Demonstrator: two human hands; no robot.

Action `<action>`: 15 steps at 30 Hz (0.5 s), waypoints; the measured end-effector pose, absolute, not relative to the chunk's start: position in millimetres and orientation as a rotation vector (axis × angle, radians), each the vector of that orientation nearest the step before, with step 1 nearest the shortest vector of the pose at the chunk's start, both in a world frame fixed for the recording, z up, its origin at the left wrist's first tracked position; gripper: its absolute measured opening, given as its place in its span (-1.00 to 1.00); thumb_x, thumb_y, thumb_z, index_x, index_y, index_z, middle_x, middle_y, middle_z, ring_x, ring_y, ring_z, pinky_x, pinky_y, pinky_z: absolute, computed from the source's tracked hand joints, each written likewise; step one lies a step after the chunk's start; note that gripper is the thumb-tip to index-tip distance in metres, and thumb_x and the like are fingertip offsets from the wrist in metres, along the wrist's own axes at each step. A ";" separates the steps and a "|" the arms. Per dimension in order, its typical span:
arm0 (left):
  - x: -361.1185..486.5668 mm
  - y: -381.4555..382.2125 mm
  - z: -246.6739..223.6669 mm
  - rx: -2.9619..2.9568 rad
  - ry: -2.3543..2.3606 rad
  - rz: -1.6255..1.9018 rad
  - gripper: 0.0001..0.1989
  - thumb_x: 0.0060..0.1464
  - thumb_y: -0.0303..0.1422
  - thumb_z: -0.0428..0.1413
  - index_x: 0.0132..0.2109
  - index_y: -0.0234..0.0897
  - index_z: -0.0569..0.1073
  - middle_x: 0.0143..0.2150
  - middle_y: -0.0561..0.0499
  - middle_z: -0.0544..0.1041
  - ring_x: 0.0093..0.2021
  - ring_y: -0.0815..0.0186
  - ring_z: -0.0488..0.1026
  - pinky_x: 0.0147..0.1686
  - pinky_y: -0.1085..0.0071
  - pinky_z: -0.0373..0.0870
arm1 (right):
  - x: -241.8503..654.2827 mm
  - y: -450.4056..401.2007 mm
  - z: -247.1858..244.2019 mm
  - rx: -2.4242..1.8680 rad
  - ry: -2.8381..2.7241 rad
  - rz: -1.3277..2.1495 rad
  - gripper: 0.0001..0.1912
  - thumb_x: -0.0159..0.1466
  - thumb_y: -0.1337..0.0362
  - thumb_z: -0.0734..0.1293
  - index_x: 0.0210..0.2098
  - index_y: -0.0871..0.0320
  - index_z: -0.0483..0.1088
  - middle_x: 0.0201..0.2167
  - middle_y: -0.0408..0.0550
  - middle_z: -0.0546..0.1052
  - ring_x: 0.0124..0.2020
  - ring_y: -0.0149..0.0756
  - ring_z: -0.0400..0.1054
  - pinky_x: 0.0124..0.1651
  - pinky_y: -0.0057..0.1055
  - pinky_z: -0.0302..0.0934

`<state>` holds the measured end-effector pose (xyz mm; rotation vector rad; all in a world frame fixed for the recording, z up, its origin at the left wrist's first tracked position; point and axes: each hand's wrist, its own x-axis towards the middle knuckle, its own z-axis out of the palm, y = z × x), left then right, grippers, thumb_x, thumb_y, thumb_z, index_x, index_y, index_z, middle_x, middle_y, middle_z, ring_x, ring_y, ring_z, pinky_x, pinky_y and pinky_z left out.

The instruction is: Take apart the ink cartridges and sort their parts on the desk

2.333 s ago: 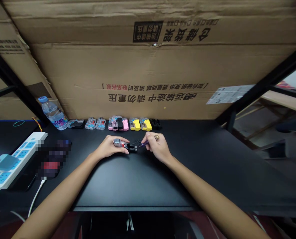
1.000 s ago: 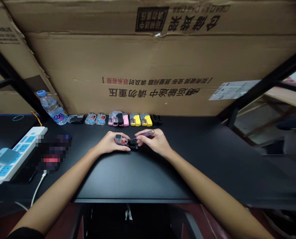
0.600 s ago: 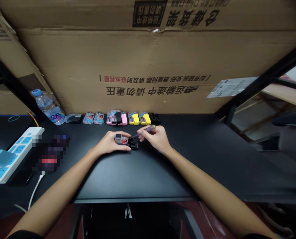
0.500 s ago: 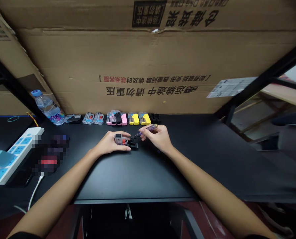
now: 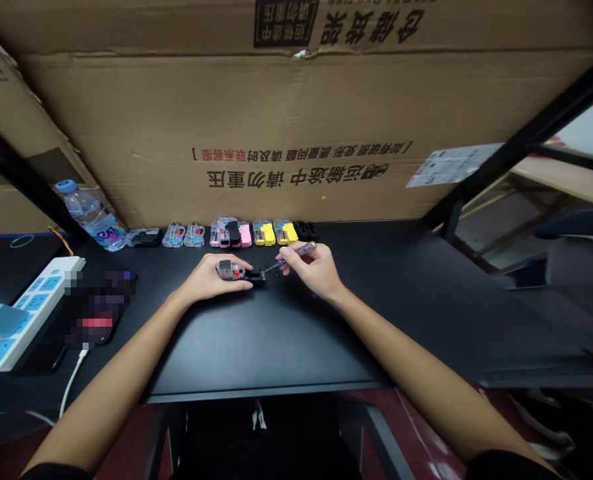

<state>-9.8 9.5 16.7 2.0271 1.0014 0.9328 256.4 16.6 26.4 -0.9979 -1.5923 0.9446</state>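
My left hand (image 5: 207, 277) is closed around a small clear-bodied device (image 5: 232, 271), thumb along the near side and fingers along the far side, with its black end sticking out to the right. A red part shows through the clear section. I hold it near the middle of the black worktop (image 5: 256, 347), towards the back edge; I cannot tell whether it touches the surface.

My right hand (image 5: 319, 272) pinches a purple-handled screwdriver (image 5: 304, 251), its shaft slanting down to the left. The tip is at the black end of the device, too small for me to tell whether it touches. Small black parts (image 5: 277, 272) lie just behind the tip, partly hidden by my right fingers.

Along the back edge, from left to right, stand a water bottle (image 5: 94, 217), a black-and-clear unit (image 5: 145, 237), two clear units (image 5: 174, 235) with red inside, a cluster of pink units (image 5: 216, 235) with a black one among them, two yellow units (image 5: 266, 233) and a clump of black pieces (image 5: 305, 231). Behind them rises printed cardboard (image 5: 276, 100). A white power strip (image 5: 31, 310) lies at the left, near a phone (image 5: 105, 310) with a white cable (image 5: 70, 383).
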 end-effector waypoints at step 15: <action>2.1 17.6 -12.5 2.294 1.020 1.030 -0.76 0.26 -0.28 0.32 0.05 -0.18 0.67 0.06 -0.11 0.68 0.05 0.16 0.64 0.16 0.24 0.51 | 253.8 12.2 23.5 -0.862 -1.965 0.642 -0.71 0.40 0.07 0.37 -0.29 0.11 0.62 -0.36 -0.01 0.65 -0.37 -0.22 0.49 -0.19 -0.26 0.38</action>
